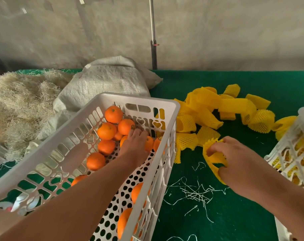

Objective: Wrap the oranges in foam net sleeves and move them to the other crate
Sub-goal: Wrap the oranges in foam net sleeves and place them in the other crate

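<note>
Head view, left hand (134, 142) reaching among oranges (106, 130) in white crate (172, 129), fingers hidden, grasp unclear, right hand (234, 153) fingers pinching yellow foam sleeve (213, 158) above green tabletop (226, 214), sleeve pile (217, 108) beyond, sack (106, 80) and straw (20, 101) behind crate, second crate (297, 146) at right.

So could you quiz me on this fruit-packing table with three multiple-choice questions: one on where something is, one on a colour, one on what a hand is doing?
1. Where does the left hand reach?
A. Into the white crate of oranges
B. Into the straw pile
C. Onto the grey sack

2. What colour are the loose foam net sleeves?
A. White
B. Yellow
C. Red

3. What is the right hand doing?
A. Resting flat on the cloth
B. Holding an orange
C. Holding a foam net sleeve

Answers: 1 A, the forearm runs into the crate and the hand sits among the fruit. 2 B, the pile on the green cloth is yellow. 3 C, its fingers are hooked into the sleeve's opening.
</note>
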The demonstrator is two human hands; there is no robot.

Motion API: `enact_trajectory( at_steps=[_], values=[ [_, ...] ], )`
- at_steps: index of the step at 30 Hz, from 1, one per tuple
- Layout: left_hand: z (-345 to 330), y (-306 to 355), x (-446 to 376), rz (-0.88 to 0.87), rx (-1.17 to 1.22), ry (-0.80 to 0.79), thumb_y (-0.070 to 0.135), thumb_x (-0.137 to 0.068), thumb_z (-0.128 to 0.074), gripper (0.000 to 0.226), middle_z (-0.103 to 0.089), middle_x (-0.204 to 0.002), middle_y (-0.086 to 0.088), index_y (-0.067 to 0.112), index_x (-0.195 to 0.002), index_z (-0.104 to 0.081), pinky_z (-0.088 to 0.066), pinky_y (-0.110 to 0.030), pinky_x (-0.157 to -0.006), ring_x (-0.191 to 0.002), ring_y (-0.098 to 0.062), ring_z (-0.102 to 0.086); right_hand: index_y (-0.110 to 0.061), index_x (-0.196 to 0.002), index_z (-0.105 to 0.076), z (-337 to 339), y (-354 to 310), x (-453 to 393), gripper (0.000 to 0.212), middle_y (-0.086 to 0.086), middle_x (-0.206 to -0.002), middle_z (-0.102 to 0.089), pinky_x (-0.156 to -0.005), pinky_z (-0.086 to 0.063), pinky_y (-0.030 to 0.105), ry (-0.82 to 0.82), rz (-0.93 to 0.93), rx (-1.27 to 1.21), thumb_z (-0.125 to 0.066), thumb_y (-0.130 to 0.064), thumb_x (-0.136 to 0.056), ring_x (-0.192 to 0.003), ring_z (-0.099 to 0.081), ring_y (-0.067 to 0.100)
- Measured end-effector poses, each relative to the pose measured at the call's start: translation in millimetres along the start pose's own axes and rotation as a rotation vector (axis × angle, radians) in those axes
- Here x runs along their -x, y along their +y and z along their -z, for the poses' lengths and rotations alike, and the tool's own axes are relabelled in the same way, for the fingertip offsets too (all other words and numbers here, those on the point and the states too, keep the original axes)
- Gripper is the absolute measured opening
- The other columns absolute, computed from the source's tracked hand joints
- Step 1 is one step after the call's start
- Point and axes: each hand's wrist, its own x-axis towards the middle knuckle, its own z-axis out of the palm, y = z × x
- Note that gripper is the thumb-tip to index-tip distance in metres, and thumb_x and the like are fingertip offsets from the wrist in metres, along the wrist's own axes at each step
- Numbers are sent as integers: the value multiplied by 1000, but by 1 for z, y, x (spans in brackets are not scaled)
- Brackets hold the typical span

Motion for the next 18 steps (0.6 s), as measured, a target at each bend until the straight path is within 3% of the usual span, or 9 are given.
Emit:
enact_trajectory(
  at_steps=[4, 9, 12, 15, 18],
  values=[
    [16, 2, -2, 78, 111, 107, 38, -79, -79, 51, -55, -120, 3, 25, -123, -56, -50, -41, -96, -119, -20, -48, -39, -121, -60, 2, 1, 2, 51, -19, -109, -40, -54, -41, 17, 6, 59, 107, -67, -4, -85, -81, -53, 6],
    [74, 23, -12, 317, 610, 361, 49, -71, -78, 51, -57, -108, 5, 29, -111, -52, -49, -25, -61, -85, -12, -62, -36, -123, -58, 5, 0, 3, 47, -16, -113, -40, -57, -46, 21, 57, 90, 175, -67, -8, -87, -81, -53, 6],
    [120, 56, -7, 290, 1061, 484, 47, -73, -80, 52, -67, -103, 4, 28, -115, -56, -63, -36, -61, -81, -17, -75, -33, -125, -54, 6, -2, 3, 45, -14, -111, -38, -55, -42, 22, 99, 95, 169, -71, -16, -88, -78, -52, 8],
    [158, 100, 15, 96, 1405, 371, 47, -83, -77, 51, -70, -114, -5, 23, -124, -58, -64, -38, -68, -90, -25, -78, -31, -126, -51, 7, -5, 3, 45, -16, -113, -38, -57, -40, 20, 132, 116, 147, -74, -24, -88, -79, -52, 5],
    [169, 141, 48, -169, 1449, 70, 53, -89, -71, 46, -73, -113, -7, 24, -124, -62, -62, -39, -64, -92, -31, -77, -31, -122, -51, 8, -8, 3, 44, -16, -116, -40, -62, -47, 21, 155, 131, 96, -76, -26, -86, -84, -54, 5]
  ],
)
